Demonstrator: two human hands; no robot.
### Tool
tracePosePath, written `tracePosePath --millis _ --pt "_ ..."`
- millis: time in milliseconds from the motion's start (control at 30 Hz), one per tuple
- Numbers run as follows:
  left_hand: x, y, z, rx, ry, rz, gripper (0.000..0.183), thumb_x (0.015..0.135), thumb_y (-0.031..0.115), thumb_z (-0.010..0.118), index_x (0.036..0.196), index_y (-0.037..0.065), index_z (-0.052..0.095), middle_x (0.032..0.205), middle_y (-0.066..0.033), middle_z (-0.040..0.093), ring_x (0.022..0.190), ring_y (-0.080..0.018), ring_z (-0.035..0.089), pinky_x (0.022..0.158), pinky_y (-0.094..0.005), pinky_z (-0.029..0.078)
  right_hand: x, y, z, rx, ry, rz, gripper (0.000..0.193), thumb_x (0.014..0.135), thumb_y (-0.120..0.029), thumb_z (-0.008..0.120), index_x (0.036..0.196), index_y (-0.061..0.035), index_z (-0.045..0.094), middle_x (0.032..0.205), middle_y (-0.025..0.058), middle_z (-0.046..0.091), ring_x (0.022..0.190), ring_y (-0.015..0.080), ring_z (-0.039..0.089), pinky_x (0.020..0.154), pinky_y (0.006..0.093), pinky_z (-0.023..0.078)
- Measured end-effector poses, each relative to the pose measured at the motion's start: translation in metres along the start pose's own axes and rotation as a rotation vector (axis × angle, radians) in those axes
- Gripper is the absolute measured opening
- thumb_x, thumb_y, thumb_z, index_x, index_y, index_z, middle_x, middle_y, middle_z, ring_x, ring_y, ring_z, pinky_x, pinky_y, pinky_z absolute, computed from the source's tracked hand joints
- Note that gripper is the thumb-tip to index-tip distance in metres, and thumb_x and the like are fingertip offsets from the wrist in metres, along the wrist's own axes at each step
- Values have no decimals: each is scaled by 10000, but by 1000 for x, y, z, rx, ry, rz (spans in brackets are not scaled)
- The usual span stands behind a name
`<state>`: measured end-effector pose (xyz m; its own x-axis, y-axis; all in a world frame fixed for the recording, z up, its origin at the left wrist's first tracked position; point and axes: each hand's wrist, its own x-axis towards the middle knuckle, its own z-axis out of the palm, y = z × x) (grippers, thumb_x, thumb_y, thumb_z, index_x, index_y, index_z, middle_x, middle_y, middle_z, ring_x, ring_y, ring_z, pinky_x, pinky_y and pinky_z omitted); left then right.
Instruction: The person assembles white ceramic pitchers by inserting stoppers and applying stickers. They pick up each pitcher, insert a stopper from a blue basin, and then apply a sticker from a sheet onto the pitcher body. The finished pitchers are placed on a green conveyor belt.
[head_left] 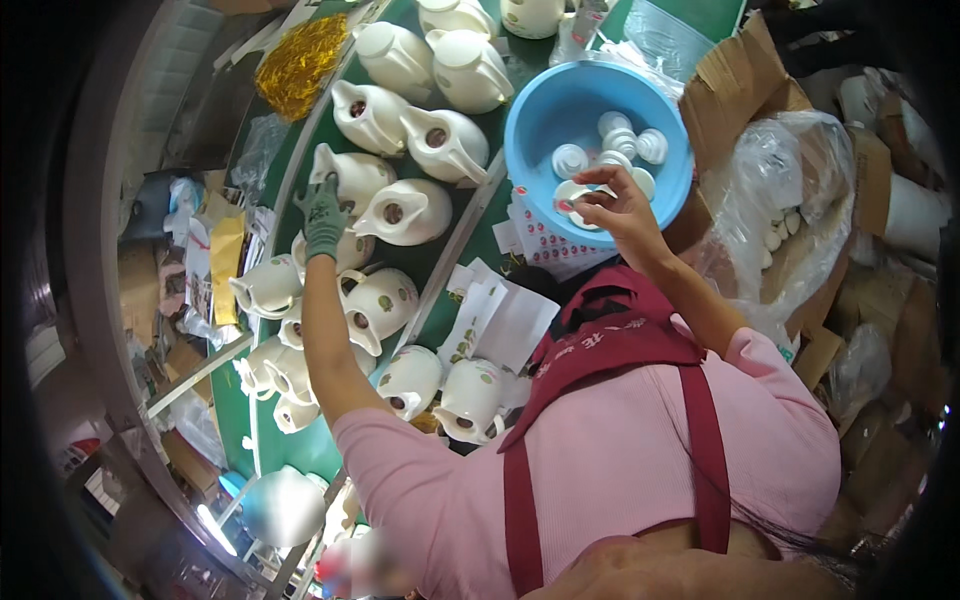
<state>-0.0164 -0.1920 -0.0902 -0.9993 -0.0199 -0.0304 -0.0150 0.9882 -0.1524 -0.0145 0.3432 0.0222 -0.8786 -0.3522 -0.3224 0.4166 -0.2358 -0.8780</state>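
My left hand (pixel 322 218), in a grey-green knit glove, reaches to a cream-white jug (pixel 366 178) in the middle of the row. Its fingers are spread and touch the jug near its mouth, with no grip around it visible. My bare right hand (pixel 622 210) is over the near side of a light-blue basin (pixel 520 130). Thumb and fingers pinch the edge of a white round lid (pixel 570 192). Several white ridged stoppers (pixel 570 160) lie in the basin beyond the fingers. Another cream jug (pixel 408 212), its mouth uncovered, stands right of the gloved hand.
Several more jugs (pixel 380 305) crowd the green bench (pixel 445 270), some with leaf prints. Printed paper sheets (pixel 500 315) lie near my apron. A cardboard box (pixel 735 75) and clear plastic bags (pixel 775 170) are at the right. Gold tinsel (pixel 300 65) lies at the far left.
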Motion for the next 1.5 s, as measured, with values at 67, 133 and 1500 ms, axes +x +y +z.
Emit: tracePosePath --millis 67,133,1500 --pt "3 13 -44 49 61 -19 715 717 381 793 1328 86 567 1287 -133 594 1249 -299 486 1103 -587 241 -4 -5 4 40 -36 1 435 854 -30 723 1232 -57 509 1254 63 550 997 120 580 851 261 491" --pt "-17 19 -96 85 251 -75 654 728 421 779 1254 74 604 1215 -108 632 1193 -282 531 1088 -566 278 -9 -2 7 -18 -58 -29 425 861 -25 719 1229 -57 509 1257 58 545 989 114 578 846 257 493" --pt "-118 227 -91 -1141 -418 276 421 968 52 448 1381 127 485 1420 -40 502 1323 -157 443 1176 -333 284 -81 -65 100 -966 -1302 -208 531 825 115 647 1281 -75 449 1203 103 435 857 216 564 781 350 486"
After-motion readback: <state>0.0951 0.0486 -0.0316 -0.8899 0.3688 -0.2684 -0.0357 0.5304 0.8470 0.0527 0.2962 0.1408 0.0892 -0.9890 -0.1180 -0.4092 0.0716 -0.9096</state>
